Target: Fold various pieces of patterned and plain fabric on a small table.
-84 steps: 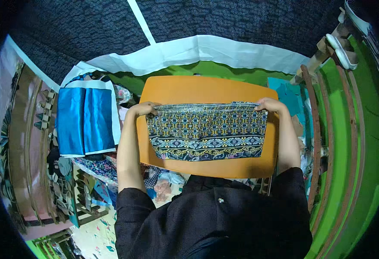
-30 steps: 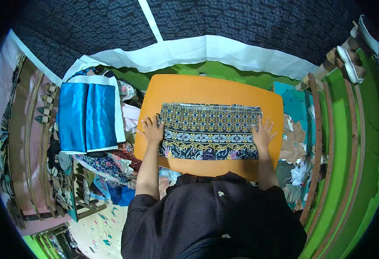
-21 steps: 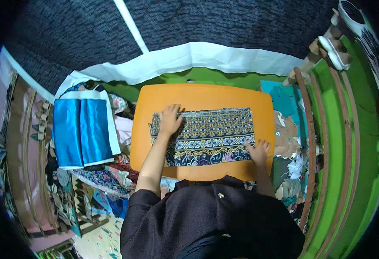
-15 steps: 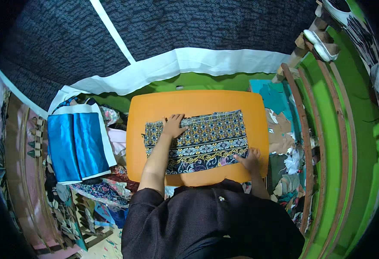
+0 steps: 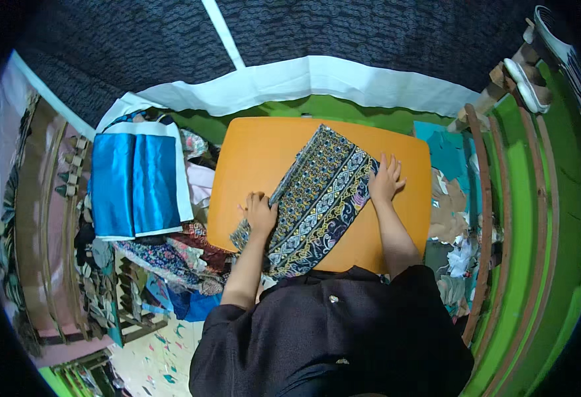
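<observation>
A patterned cloth (image 5: 327, 188), black with gold, blue and pink motifs in bands, lies slantwise across the orange tabletop (image 5: 257, 145). Its lower left end reaches the near edge of the table. My left hand (image 5: 261, 212) rests on the cloth's left edge, fingers spread. At the cloth's right corner, my right hand (image 5: 386, 182) lies with its fingers stretched out, partly on the cloth and partly over the table. Neither hand grips the fabric.
Folded shiny blue fabric (image 5: 135, 185) with white backing lies left of the table, above piled floral cloth (image 5: 164, 268). Brown paper pieces (image 5: 449, 202) and scraps sit at the right. Beyond them stand wooden rails (image 5: 484, 225) with white shoes (image 5: 527, 86) on top.
The cloth has turned counterclockwise from nearly level to a steep slant. My left hand has moved nearer to me, and my right hand has moved farther away. The whole view has shifted slightly.
</observation>
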A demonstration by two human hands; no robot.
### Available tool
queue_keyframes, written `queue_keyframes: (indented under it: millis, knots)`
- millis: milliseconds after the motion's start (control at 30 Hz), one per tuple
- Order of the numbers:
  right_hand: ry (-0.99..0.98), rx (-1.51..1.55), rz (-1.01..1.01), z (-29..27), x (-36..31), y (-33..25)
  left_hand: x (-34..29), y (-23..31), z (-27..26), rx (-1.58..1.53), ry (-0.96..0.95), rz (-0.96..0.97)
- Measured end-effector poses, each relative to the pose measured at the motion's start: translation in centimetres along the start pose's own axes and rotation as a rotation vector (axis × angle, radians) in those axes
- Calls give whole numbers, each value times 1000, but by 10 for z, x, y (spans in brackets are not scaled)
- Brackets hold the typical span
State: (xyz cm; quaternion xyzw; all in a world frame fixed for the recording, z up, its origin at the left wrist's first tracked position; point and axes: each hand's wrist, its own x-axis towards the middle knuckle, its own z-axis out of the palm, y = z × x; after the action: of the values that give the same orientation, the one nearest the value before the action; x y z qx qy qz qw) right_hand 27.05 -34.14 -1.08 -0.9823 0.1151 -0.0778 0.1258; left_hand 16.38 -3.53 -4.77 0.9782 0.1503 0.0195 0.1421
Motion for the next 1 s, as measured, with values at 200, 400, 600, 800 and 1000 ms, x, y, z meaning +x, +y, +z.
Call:
queue_keyframes:
  millis: [200,400,600,800,1000]
  knots:
    - [-52,208,-425,5,-81,-59,-37,1,-4,-20,32,-166]
    - [-254,102,-629,27,-145,-51,-37,35,-5,-141,-73,629]
    - [-229,92,-683,37,-140,-38,-52,41,19,10,-151,519]
    - [-266,52,-804,36,-107,-15,-62,67,39,-27,-119,367]
    - [-391,-22,-910,13,-59,10,-76,86,38,-159,-269,447]
